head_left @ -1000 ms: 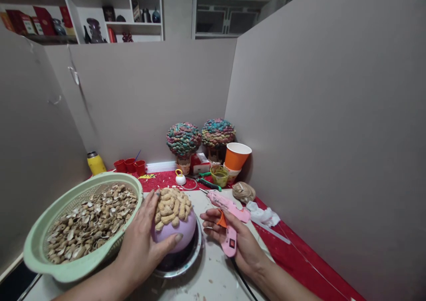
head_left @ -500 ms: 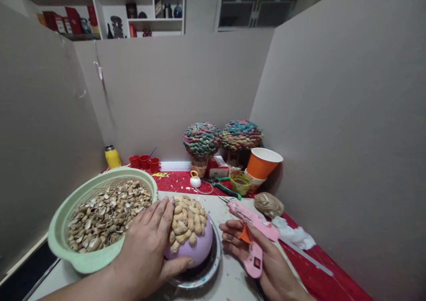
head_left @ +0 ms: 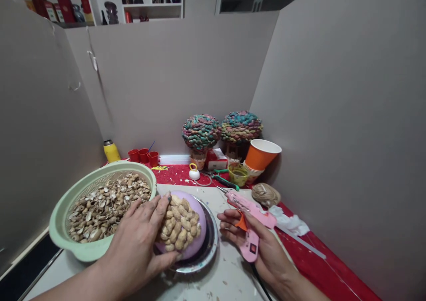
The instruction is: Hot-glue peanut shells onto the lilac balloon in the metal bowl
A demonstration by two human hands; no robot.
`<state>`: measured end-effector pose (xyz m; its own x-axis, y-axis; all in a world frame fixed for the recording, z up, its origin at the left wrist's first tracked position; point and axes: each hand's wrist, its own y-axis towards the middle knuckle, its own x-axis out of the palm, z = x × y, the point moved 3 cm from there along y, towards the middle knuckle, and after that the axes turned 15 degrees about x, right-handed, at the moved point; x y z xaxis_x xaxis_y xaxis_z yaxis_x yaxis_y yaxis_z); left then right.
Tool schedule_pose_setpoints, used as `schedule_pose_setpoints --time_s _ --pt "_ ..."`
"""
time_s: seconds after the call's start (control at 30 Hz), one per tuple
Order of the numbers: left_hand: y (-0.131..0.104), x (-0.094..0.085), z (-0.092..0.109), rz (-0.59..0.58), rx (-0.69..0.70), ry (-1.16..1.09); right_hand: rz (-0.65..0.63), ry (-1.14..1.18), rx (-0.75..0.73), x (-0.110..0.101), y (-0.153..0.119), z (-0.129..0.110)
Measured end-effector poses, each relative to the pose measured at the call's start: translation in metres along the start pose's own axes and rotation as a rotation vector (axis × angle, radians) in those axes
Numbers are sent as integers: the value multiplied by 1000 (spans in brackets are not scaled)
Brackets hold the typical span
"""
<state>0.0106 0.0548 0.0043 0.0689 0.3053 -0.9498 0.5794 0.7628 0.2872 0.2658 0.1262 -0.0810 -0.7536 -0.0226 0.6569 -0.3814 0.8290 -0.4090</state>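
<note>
Probably light, the smooth purple peanut-studded ball [head_left: 199, 210] suits side cupping; left hand [head_left: 141, 236] grips it, right hand [head_left: 262, 250] a pink plastic glue gun [head_left: 251, 210].

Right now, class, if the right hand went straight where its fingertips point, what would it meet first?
Probably the silvery bowl, whose rim lies left of the right hand; height is unclear, so perhaps the purple ball instead.

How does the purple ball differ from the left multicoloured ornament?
The purple ball carries tan peanuts over only part of it; the left multicoloured ornament has its whole visible top covered. The ball sits in a metal bowl, left hand on it; the ornament stands on a base. Both look rounded.
</note>
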Motion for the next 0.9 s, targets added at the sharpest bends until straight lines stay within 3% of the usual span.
schedule_pose_setpoints --time_s 0.13,0.3,0.5,0.67,0.9 --pt "7 -11 -1 26 -38 -70 -42 -7 -17 1 -2 1" --pt "27 -24 -4 -100 -116 -133 -55 -16 -22 1 -2 2" --pt "42 -16 -22 -90 -98 -199 -62 -5 -18 1 0 2" --pt "42 -9 -40 -52 -82 -289 -52 7 -15 5 0 2" --pt "30 -15 -42 -44 -50 -342 -39 32 -19 4 0 1"
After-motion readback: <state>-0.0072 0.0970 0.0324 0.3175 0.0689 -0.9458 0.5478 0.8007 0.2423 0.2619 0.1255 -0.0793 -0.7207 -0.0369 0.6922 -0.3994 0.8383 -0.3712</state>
